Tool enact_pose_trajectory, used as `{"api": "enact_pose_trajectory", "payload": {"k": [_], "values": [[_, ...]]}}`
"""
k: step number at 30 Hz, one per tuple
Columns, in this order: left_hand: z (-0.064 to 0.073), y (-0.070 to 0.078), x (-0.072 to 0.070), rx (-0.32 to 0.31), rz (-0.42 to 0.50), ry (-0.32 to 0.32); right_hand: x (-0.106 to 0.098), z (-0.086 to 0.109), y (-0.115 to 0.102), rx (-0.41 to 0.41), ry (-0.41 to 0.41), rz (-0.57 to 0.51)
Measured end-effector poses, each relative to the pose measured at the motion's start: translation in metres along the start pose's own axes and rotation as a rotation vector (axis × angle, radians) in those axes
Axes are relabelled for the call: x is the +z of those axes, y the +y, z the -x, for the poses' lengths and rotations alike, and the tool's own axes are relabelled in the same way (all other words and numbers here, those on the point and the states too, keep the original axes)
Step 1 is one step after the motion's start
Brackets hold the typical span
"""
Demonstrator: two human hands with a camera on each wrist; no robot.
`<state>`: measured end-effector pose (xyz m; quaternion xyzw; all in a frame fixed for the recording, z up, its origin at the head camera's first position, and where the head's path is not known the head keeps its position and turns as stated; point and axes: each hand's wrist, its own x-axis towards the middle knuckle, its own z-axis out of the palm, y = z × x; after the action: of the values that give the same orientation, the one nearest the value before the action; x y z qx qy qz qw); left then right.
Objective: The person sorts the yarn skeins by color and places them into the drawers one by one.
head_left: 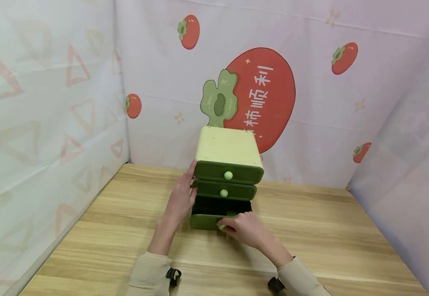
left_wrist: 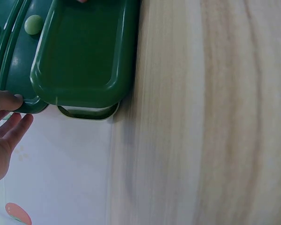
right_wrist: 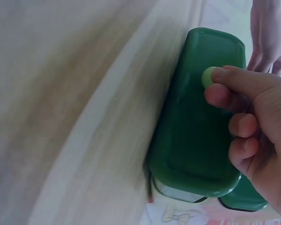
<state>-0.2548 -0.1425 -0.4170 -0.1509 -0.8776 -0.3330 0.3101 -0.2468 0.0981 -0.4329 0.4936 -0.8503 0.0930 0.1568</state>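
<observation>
A small three-drawer cabinet (head_left: 227, 146) with a pale yellow-green top and dark green drawer fronts stands on the table. Its bottom drawer (head_left: 204, 222) is pulled out, and the inside looks dark. My right hand (head_left: 245, 228) pinches that drawer's round light-green knob (right_wrist: 208, 78) between thumb and index finger, the other fingers curled near the front. At the cabinet's left side, my left hand (head_left: 181, 195) holds the edge; its thumb (left_wrist: 11, 100) lies on the front of the middle drawer (left_wrist: 21, 70), with fingers along the side. The top drawer (head_left: 211, 170) and middle drawer look closed.
The wood-grain table (head_left: 310, 246) extends around the cabinet. Behind it hangs a white cloth backdrop (head_left: 155, 135) printed with red persimmons, and a patterned cloth wall (head_left: 51, 164) borders the table on the left. Another cloth wall (head_left: 407, 164) stands on the right.
</observation>
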Motion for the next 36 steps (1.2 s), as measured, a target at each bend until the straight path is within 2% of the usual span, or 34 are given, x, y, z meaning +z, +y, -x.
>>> {"api": "enact_pose_trajectory", "payload": {"k": [5,15,18,26,36], "values": [[-0.001,0.001,0.000,0.010,0.005,0.010,0.005,-0.009,0.010,0.026,0.040,-0.027],[-0.001,0.000,0.001,0.002,0.000,0.011,0.010,-0.021,0.021,0.041,0.098,-0.011],[-0.001,0.000,0.001,0.004,-0.003,0.013,0.013,-0.023,0.026,0.062,0.097,-0.016],[0.000,-0.001,0.003,0.000,-0.005,0.014,0.019,-0.026,0.034,0.182,0.050,-0.039],[0.000,-0.001,0.003,-0.004,0.001,0.013,0.019,-0.029,0.035,0.192,0.067,-0.044]]}}
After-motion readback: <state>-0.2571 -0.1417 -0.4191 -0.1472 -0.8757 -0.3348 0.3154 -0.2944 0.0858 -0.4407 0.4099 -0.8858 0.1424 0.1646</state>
